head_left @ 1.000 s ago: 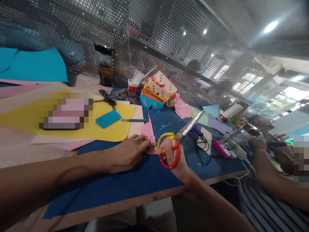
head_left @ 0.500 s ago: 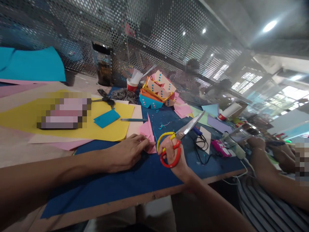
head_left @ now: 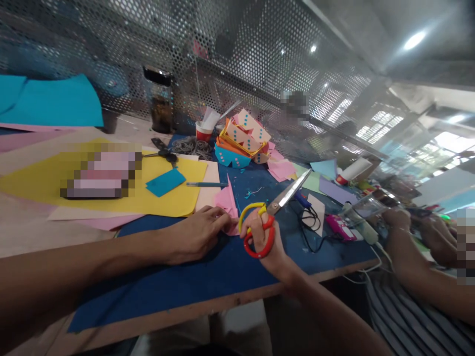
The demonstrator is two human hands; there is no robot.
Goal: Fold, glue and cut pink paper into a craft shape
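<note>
My left hand (head_left: 202,231) rests on the blue table mat, its fingers bent and closed on the lower part of a folded pink paper (head_left: 225,198). One flap of that paper stands upright. My right hand (head_left: 272,249) is wrapped round a pair of scissors (head_left: 285,197) with one yellow and one red handle loop. Their metal blades are together and point up and to the right, away from the paper. The right fingertips are close to the paper's right edge; whether they touch it I cannot tell. A blue-grey pen (head_left: 207,184) lies just behind the paper.
Yellow sheets (head_left: 178,202) with a blue card (head_left: 166,182) and black scissors (head_left: 163,151) lie left. Behind stand stacked paper shapes (head_left: 243,136), a paper cup (head_left: 204,130) and a jar (head_left: 160,101). A cable (head_left: 315,220) and a co-worker's arm (head_left: 411,257) are right.
My right hand and the scissors have shifted slightly left, nearer the pink paper. My left hand keeps its place on the paper.
</note>
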